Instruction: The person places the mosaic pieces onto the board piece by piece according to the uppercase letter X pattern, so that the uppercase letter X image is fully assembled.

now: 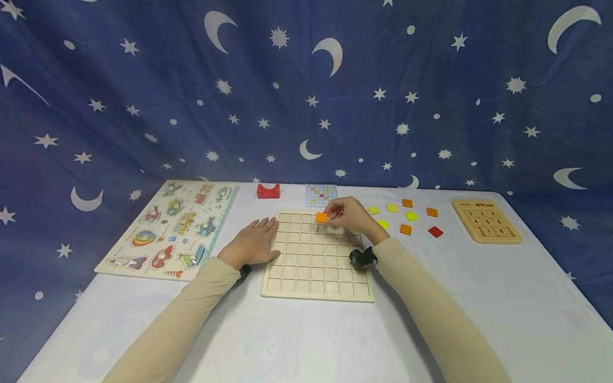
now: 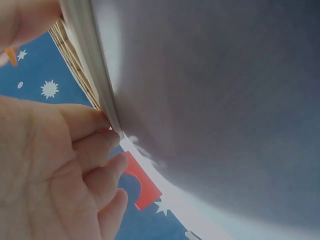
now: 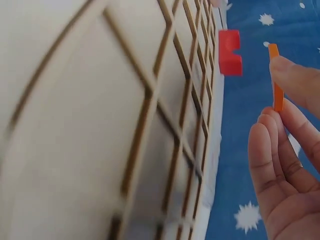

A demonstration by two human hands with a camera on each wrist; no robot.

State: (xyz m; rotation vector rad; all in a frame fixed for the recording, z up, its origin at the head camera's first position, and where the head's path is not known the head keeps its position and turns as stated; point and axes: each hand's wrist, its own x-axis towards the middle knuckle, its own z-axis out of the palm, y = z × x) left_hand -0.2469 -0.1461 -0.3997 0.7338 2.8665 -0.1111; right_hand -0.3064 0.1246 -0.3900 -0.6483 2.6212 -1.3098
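Observation:
A pale wooden grid board (image 1: 317, 289) lies on the white table in front of me, its squares bare. My right hand (image 1: 348, 214) pinches an orange square tile (image 1: 321, 217) above the board's far rows. In the right wrist view the tile (image 3: 278, 90) is seen edge-on between thumb and fingers, raised off the grid. My left hand (image 1: 254, 242) rests along the board's left edge with fairly straight fingers. The left wrist view shows its fingertips (image 2: 112, 135) against the board's side, the thumb farther along the same edge.
Several yellow and orange tiles (image 1: 411, 216) and a red tile (image 1: 435, 232) lie right of the board. A printed pattern card (image 1: 313, 201) and a red notched block (image 1: 268, 194) stand behind it. A picture puzzle (image 1: 143, 218) lies left, a wooden number board (image 1: 507, 234) far right.

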